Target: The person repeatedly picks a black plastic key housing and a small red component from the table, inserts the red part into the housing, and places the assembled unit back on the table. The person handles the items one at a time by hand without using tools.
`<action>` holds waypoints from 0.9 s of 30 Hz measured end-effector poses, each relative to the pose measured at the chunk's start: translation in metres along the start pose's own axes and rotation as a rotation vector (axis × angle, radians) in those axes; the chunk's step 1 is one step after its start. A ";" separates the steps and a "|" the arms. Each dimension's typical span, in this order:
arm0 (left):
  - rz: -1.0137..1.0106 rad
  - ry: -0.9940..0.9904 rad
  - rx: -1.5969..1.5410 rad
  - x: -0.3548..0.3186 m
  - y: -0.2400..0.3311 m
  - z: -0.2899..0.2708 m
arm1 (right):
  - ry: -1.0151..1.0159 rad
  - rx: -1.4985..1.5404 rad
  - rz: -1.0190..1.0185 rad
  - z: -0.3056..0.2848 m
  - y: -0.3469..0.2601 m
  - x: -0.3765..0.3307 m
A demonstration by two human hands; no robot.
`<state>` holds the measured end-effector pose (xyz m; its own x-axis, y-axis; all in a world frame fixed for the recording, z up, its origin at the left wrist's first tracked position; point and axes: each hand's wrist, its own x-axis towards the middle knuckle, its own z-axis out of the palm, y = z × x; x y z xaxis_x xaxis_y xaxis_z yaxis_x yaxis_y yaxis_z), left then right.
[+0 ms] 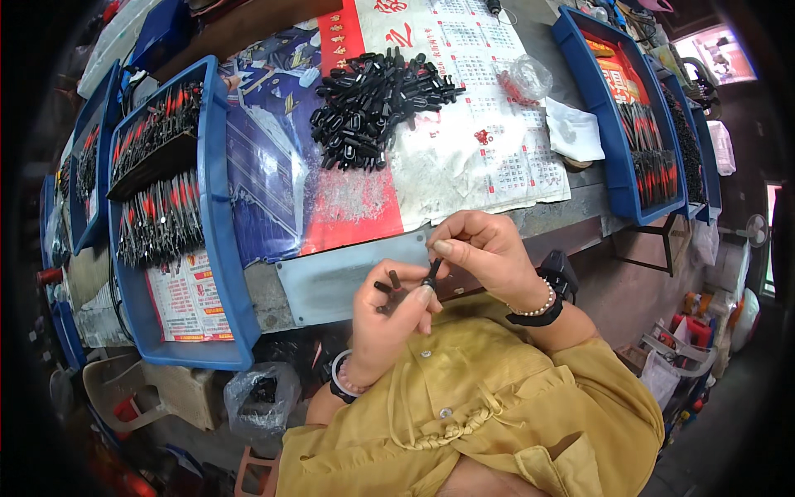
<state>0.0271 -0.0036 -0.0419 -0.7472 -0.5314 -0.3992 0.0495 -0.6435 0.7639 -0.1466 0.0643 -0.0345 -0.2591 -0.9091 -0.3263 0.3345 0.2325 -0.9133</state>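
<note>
Near the workbench (348, 286) edge, the left hand (385, 319) clenches several small black parts (389, 286); the right hand (489, 253) pinches one. Far: a black parts pile (373, 103) on posters (464, 141), blue trays (219, 224) left and right.

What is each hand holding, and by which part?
Left hand grips several small black plastic pieces in its fist; right hand pinches the top end of one black piece.

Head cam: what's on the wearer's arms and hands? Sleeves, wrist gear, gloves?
Both hands are bare, no gloves. The left hand has a white-and-black band at the wrist, with what looks like a thin bead string beside it. The right hand has a pearl-like bead bracelet and a black strap with a boxy black unit behind it. Mustard-yellow sleeves stop short of the wrists.
</note>
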 end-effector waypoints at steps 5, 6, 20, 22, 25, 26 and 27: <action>0.003 0.021 0.034 -0.004 0.002 0.000 | 0.014 -0.015 -0.034 0.007 0.002 -0.006; 0.016 0.022 0.036 -0.004 0.003 0.001 | 0.017 -0.003 -0.031 0.008 0.002 -0.007; 0.051 0.041 0.060 -0.013 0.003 0.003 | 0.051 0.215 -0.044 0.015 0.011 -0.015; 0.032 0.039 0.034 -0.016 0.004 0.001 | 0.044 0.168 -0.097 0.016 0.012 -0.017; 0.068 0.055 0.045 -0.015 0.002 0.001 | 0.050 0.068 -0.199 0.018 0.015 -0.022; 0.079 0.048 0.043 -0.015 0.002 0.002 | 0.055 0.031 -0.242 0.019 0.016 -0.023; 0.083 0.046 0.034 -0.014 0.001 0.002 | 0.060 -0.008 -0.278 0.020 0.017 -0.024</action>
<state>0.0368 0.0043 -0.0345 -0.7101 -0.6073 -0.3563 0.0864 -0.5774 0.8119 -0.1165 0.0835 -0.0375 -0.3932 -0.9162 -0.0771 0.2360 -0.0195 -0.9715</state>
